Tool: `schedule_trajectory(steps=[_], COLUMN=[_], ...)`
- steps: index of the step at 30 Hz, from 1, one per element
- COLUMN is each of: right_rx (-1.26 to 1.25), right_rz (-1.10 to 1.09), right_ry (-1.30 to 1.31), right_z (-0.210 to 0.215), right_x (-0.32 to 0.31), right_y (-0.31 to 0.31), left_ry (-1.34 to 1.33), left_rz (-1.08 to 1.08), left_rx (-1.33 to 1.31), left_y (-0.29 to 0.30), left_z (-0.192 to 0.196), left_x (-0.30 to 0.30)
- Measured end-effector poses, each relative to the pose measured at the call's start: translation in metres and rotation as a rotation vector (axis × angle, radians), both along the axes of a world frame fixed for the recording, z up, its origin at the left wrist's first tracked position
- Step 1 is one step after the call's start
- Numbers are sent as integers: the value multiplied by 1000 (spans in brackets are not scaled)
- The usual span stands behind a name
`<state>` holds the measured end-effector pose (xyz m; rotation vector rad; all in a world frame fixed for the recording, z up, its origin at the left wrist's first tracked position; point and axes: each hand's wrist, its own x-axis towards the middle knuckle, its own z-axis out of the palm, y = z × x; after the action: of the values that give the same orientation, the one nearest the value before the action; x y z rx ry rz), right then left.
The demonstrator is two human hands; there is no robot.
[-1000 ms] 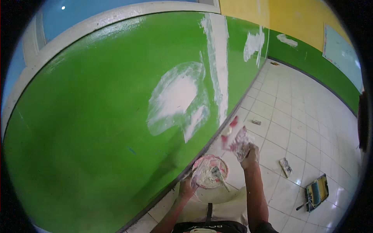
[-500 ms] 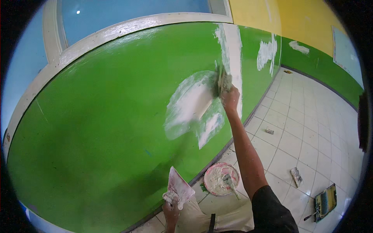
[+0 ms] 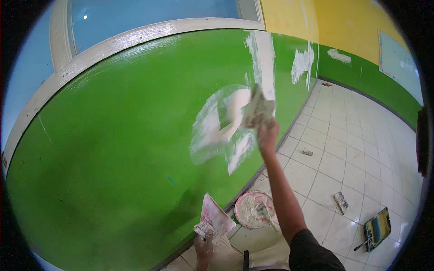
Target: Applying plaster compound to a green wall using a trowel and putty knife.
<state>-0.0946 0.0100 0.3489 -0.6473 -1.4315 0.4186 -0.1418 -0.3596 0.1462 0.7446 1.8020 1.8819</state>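
Note:
My right hand (image 3: 268, 134) grips a wide, putty-smeared filling knife (image 3: 259, 110), slightly blurred, at the right side of a white putty patch (image 3: 238, 105) on the green wall (image 3: 122, 135). A curved strip of green shows within that patch. Just right of the knife runs a tall white putty band (image 3: 266, 58). Low at the front, my left hand (image 3: 204, 246) is closed on a pinkish-white, pointed putty board (image 3: 218, 216), with a lump of putty near its lower edge.
On the tiled floor (image 3: 316, 180) beside the wall stands a round tub (image 3: 237, 216) of putty with a scraper (image 3: 266, 215) in it. A paint tray (image 3: 378, 230), an oblong block (image 3: 341, 203) and a smaller block (image 3: 308, 153) lie right. Above the green runs a white frame (image 3: 149, 35).
My right hand and the knife have moved slightly down, and the blade shows broader. A green strip has appeared within the white patch. The left hand with its board has shifted slightly right.

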Motion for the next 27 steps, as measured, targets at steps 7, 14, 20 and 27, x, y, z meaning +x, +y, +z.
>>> schedule_trajectory(steps=[7,14,20,27], right_rx=[-326,223,508,279], right_rz=[218,9,388,-97], right_ry=[176,-375,-455,-270], right_z=[-13,11,-52,-2], right_x=[-4,-66,-42,5], right_y=[129,-63,-157,-27], left_ry=[-176,-53,-84,10], left_rz=[20,33,-45,-30], left_rx=[15,-60,-60,43], left_y=[0,-5,15,0], left_z=[-2,-20,1,-23], left_x=[9,-6,4,-1])
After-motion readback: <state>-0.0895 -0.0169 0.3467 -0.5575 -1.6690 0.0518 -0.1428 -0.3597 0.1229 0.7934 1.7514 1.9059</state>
